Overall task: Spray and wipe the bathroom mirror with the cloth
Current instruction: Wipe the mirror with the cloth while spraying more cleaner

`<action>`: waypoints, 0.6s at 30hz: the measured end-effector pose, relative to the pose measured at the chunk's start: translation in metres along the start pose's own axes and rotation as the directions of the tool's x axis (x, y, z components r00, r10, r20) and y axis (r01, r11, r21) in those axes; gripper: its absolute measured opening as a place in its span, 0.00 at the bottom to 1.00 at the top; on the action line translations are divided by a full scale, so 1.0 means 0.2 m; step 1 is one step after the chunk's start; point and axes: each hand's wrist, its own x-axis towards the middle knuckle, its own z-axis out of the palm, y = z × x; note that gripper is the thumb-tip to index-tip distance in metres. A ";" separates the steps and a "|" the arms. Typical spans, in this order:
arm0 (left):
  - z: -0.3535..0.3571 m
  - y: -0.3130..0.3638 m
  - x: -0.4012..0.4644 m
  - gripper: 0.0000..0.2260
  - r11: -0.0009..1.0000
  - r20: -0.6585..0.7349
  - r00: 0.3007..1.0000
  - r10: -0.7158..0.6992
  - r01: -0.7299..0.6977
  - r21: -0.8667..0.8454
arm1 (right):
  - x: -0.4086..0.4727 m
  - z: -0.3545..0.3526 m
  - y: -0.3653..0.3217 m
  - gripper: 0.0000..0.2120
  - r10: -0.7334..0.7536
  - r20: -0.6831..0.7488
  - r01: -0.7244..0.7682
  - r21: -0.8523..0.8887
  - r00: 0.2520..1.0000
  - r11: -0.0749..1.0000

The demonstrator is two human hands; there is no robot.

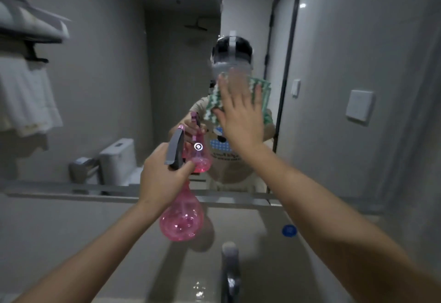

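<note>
While the right hand (241, 116) pressed flat against the mirror (107, 76) just right of the frame's centre, its fingers were spread wide and straight, pinning the green-and-white cloth (261, 90) to the glass rather than curling round it. Only the cloth's edges showed past the fingers, at upper right of the hand and along its left side. Fingertips were blurred, so the hand looked to be mid-stroke, though which way it travelled could not be told.

Lower, at the frame's centre, the left hand (162, 178) gripped the neck of the pink spray bottle (182, 219), fingers curled round it under the grey trigger head, which pointed up toward the glass. The round belly of the bottle hung below the hand, above the basin (143, 243), with the tap (230, 269) at bottom centre. A rack of white towels (26, 95) sat at upper left, a wall switch plate (359, 107) at right.

The step in hand seemed to be wiping — the spraying apparently done at least once. To do it well, the palm should stay flat so the whole cloth bears on the glass, with overlapping passes worked from the top downward so drips get caught. The bottle is best kept low and clear of the wiping arm, its nozzle away from the cleaned patch.
</note>
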 end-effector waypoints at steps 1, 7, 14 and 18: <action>-0.04 -0.01 0.03 0.12 1.000 -0.008 1.000 0.016 -0.016 0.001 | 0.03 0.00 -0.08 0.33 -0.037 0.001 0.037 -0.004 0.999 0.999; -0.25 0.00 0.17 0.15 0.991 -0.045 0.992 0.121 -0.117 0.070 | 0.17 0.01 -0.33 0.30 -0.180 -0.052 0.173 -0.120 0.982 0.978; -0.27 0.13 0.26 0.18 0.987 -0.065 0.986 0.156 -0.153 0.058 | 0.22 -0.06 -0.14 0.30 -0.291 -0.046 0.279 -0.169 0.956 0.945; -0.14 0.25 0.22 0.22 0.986 -0.044 0.985 0.165 -0.164 0.018 | 0.19 -0.10 0.13 0.31 -0.150 -0.041 0.144 -0.123 0.988 0.982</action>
